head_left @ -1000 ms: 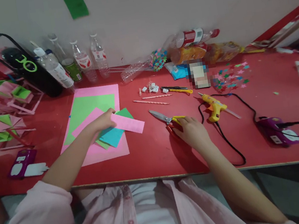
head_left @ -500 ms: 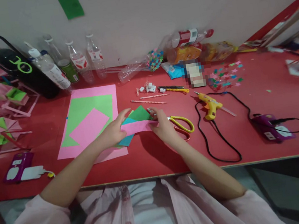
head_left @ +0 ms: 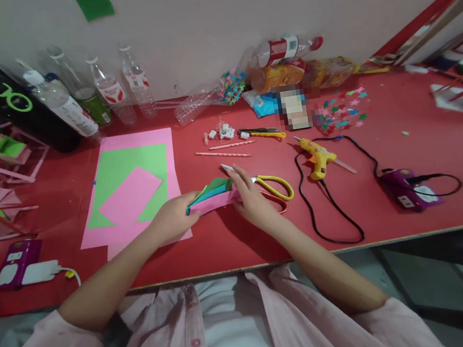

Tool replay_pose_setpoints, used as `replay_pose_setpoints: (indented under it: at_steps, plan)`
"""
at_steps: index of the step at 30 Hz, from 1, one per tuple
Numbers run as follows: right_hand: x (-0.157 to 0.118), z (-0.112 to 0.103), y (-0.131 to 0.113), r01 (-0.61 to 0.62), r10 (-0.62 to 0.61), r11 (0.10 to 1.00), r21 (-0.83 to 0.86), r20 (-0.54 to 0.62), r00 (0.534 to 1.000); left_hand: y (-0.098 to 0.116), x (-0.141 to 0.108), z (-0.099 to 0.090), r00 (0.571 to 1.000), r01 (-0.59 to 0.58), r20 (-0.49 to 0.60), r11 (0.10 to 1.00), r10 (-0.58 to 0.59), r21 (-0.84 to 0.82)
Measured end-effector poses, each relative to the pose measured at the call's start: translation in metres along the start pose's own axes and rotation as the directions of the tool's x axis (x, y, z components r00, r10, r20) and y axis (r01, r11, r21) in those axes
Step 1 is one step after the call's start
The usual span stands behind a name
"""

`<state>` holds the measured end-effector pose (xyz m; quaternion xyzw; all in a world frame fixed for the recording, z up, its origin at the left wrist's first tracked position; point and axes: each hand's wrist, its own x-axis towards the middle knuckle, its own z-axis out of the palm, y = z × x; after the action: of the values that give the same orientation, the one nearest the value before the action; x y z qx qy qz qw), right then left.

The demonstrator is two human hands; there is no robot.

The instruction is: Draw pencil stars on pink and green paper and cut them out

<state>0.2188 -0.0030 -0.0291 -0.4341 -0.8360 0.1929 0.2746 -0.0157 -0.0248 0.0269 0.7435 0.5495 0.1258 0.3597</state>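
Note:
Between my two hands is a small stack of coloured paper (head_left: 215,202), with pink at the front and blue and green behind. My left hand (head_left: 177,215) grips its left end, thumb in front and fingers behind. On the right end, my right hand (head_left: 252,198) is closed around the paper. Scissors (head_left: 278,188) with yellow and red handles lie on the table just beyond my right hand, their blade tip showing past the fingers. Left of my hands lie large pink and green sheets (head_left: 133,158) with a smaller pink piece (head_left: 131,195) on top.
A yellow glue gun (head_left: 317,158) with a looping black cord lies to the right, near a purple power socket (head_left: 408,189). Pink striped sticks (head_left: 223,154), a cutter (head_left: 267,133) and star cutouts (head_left: 344,110) lie farther back. Bottles (head_left: 110,93) and a black flask (head_left: 26,111) line the wall.
The stack has tipped from its flat face showing to nearly edge-on, and its sheets sit closer together. My hands have moved slightly lower. The whole view has shifted a little.

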Motion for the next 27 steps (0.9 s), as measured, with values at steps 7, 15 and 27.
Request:
replay_pose_setpoints:
  at_steps: [7, 15, 27]
  plan:
    - [0.0, -0.001, -0.006, 0.121, -0.121, 0.992, -0.029, 0.012, 0.993, 0.01, 0.002, 0.005, 0.999, 0.026, 0.022, 0.993, -0.029, 0.115]
    - [-0.006, -0.003, -0.016, 0.212, -0.2, 0.967, -0.142, 0.095, 0.975, 0.005, -0.01, -0.003, 0.988, 0.093, 0.111, 0.992, -0.103, 0.09]
    - [0.004, -0.007, -0.029, 0.236, -0.255, 0.935, -0.263, -0.039, 0.966, 0.002, -0.005, -0.004, 0.999, 0.005, 0.04, 0.978, -0.014, 0.206]
